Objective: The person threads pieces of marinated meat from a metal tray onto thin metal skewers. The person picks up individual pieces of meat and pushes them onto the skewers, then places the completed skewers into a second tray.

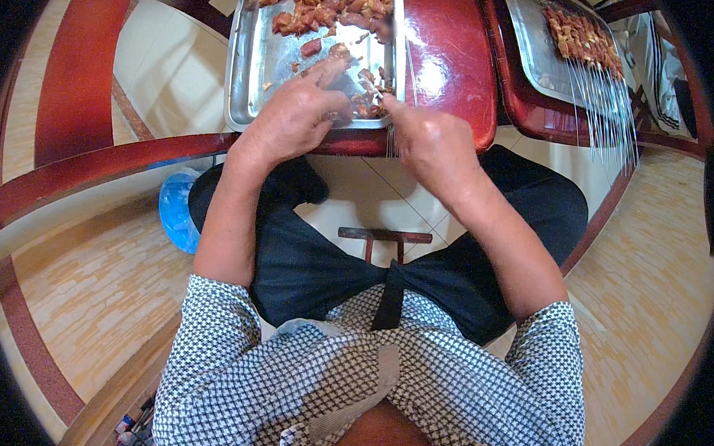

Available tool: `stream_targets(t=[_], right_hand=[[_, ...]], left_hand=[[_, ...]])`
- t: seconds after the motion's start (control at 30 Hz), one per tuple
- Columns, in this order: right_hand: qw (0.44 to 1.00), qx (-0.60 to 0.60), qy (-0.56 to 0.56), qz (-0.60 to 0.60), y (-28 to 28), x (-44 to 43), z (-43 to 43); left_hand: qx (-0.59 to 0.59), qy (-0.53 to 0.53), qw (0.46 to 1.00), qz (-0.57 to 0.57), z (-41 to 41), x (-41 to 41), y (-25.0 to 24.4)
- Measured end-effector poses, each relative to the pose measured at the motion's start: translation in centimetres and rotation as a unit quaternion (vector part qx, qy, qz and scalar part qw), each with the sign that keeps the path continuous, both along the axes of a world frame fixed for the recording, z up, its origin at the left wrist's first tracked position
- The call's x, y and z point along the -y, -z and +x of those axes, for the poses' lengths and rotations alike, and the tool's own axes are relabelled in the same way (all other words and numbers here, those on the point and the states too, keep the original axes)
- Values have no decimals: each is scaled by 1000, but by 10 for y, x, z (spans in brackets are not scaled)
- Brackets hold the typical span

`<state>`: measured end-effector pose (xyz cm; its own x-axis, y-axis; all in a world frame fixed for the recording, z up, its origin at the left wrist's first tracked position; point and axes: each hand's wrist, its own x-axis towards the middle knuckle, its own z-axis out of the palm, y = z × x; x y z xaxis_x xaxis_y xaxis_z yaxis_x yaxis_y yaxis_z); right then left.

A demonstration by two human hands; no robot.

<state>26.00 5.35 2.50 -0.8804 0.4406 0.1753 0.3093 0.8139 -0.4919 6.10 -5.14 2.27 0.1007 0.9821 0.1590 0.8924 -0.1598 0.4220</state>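
Note:
My left hand (292, 112) reaches over a steel tray (239, 66) of raw meat pieces (336, 8), its index finger stretched out near a piece of meat; whether it grips anything cannot be told. At the tray's near right corner my right hand (434, 136) is closed around something thin, with small meat scraps (369, 100) by its fingertips. Thin metal skewers (391, 141) stick out below the tray edge beside this hand. One loose meat piece (311, 47) lies apart from the main heap.
A second steel tray (532, 54) at the right holds a row of skewered meat (585, 39), its metal skewers hanging past the edge. Both trays rest on red glossy stools or tables (451, 57). A blue plastic bag or bin (177, 210) stands on the floor at the left, beyond my knee.

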Motion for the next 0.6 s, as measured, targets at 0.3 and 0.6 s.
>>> stream_targets(t=[0.3, 0.6], right_hand=[[996, -71, -17, -47, -21, -3, 11], [995, -46, -88, 16, -10, -6, 1]], left_hand=[[-179, -63, 982, 14, 10, -7, -3], [-154, 10, 988, 2, 12, -10, -9]])
